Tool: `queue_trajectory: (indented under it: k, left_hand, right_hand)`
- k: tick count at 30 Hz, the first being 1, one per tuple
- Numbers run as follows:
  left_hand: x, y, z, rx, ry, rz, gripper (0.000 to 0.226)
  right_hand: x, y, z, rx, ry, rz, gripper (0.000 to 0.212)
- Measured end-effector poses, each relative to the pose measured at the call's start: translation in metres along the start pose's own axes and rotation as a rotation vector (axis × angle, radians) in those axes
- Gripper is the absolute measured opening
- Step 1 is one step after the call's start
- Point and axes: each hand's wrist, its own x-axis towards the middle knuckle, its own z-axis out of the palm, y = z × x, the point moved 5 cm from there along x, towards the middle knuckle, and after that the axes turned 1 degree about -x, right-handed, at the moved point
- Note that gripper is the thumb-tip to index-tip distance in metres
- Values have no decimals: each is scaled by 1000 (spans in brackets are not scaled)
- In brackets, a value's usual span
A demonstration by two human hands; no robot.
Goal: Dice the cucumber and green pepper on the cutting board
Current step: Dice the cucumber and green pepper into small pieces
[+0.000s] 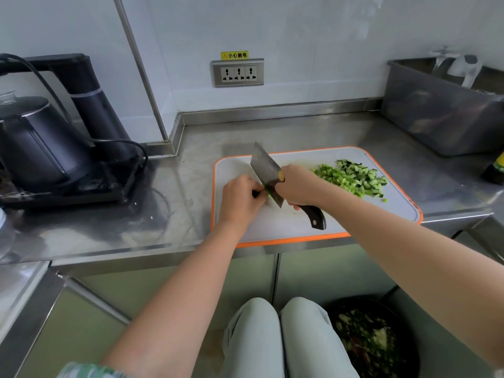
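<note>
A white cutting board (300, 225) with an orange rim lies on the steel counter. My right hand (298, 186) grips the dark handle of a cleaver (266, 167), whose blade points away and to the left, edge down on the board. My left hand (240, 197) curls its fingers over a small green pepper piece (267, 190) right against the blade; most of the piece is hidden. On the board's right side sits a pile of diced green pepper (338, 180), with diced cucumber (360, 173) next to it.
A black kettle (41, 143) with base, tower and cord stands at the left. A steel sink (441, 110) rises at the right, with a dark bottle (496, 170) beside it. A wall socket (238, 73) is behind. A bin (373, 339) with scraps stands on the floor.
</note>
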Motion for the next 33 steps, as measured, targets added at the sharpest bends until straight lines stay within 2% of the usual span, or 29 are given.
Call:
queue_trajectory:
  k: [4, 9, 14, 20, 23, 33]
  left_hand:
    - [-2, 3, -3, -8, 2, 1, 8]
    - [0, -1, -1, -31, 30, -20, 9]
    - [2, -1, 0, 46, 6, -36, 15]
    - [1, -1, 0, 3, -3, -40, 12]
    - [1, -2, 0, -21, 4, -37, 11]
    - [0, -2, -1, -45, 15, -38, 10]
  right_hand:
    - [1, -3, 8, -74, 100, -6, 19]
    - [-1, 4, -1, -27, 208, -14, 7]
    - [-9, 2, -6, -28, 87, -26, 1]
    - [-10, -3, -5, -57, 54, -26, 11]
    - [-4, -2, -5, -38, 18, 1, 7]
    - [-2, 0, 8, -11, 40, -10, 11]
